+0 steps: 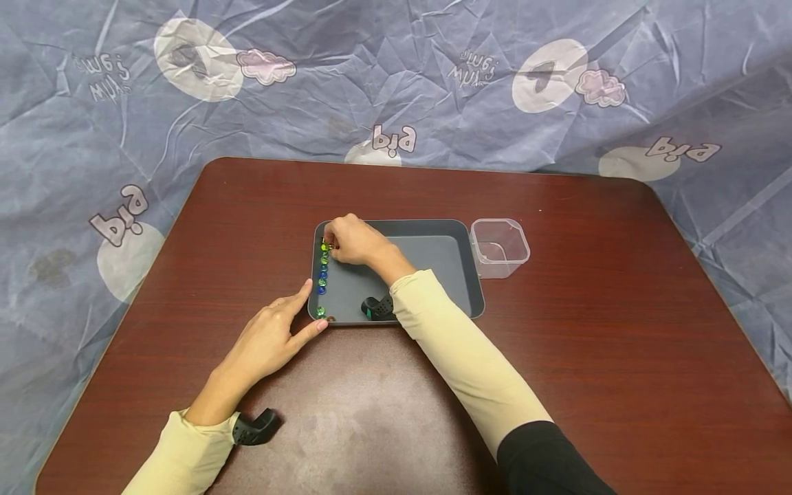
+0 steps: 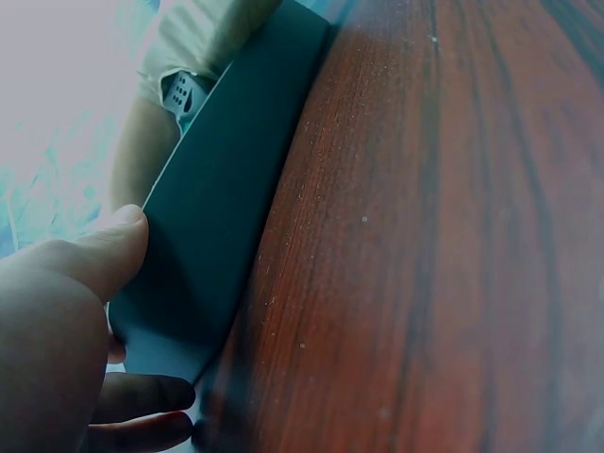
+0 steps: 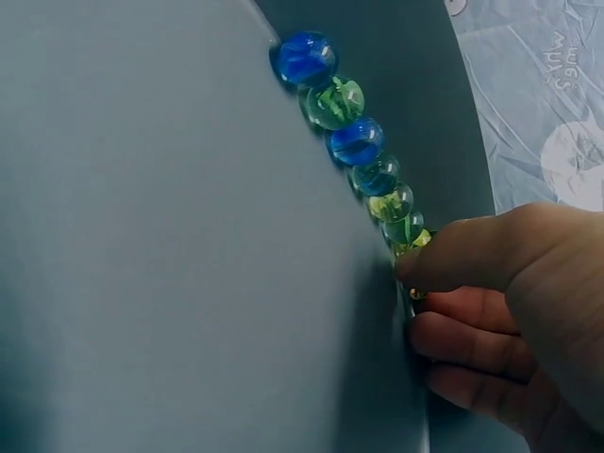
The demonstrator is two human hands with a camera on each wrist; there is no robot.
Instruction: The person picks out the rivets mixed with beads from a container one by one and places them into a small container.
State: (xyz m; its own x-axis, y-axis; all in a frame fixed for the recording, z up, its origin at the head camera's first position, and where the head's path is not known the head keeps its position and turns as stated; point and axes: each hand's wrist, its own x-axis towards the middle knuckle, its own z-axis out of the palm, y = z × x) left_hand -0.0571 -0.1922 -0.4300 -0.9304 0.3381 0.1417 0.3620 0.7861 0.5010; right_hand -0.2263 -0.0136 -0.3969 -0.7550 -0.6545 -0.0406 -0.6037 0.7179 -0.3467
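A grey tray (image 1: 408,275) lies on the table, with a row of glass marbles (image 1: 323,269) along its left wall, blue, green and yellow. In the right wrist view, the row runs from a blue marble (image 3: 307,58) down to a yellow marble (image 3: 415,243) at my right thumb. My right hand (image 1: 355,240) reaches over the tray to its far left corner, thumb and fingers curled round a small amber marble (image 3: 418,293), partly hidden. My left hand (image 1: 266,340) touches the near left corner, fairly straight fingers on the left side, thumb at the front rim. Near that corner sit a green marble (image 1: 320,311) and a brownish marble (image 1: 331,319).
A clear plastic box (image 1: 504,265) stands against the tray's right side. The brown wooden table (image 1: 588,330) extends to both sides. Behind it hangs a wrinkled grey-blue printed cloth (image 1: 396,75). A black wrist strap (image 1: 379,308) on my right arm hangs over the tray's front.
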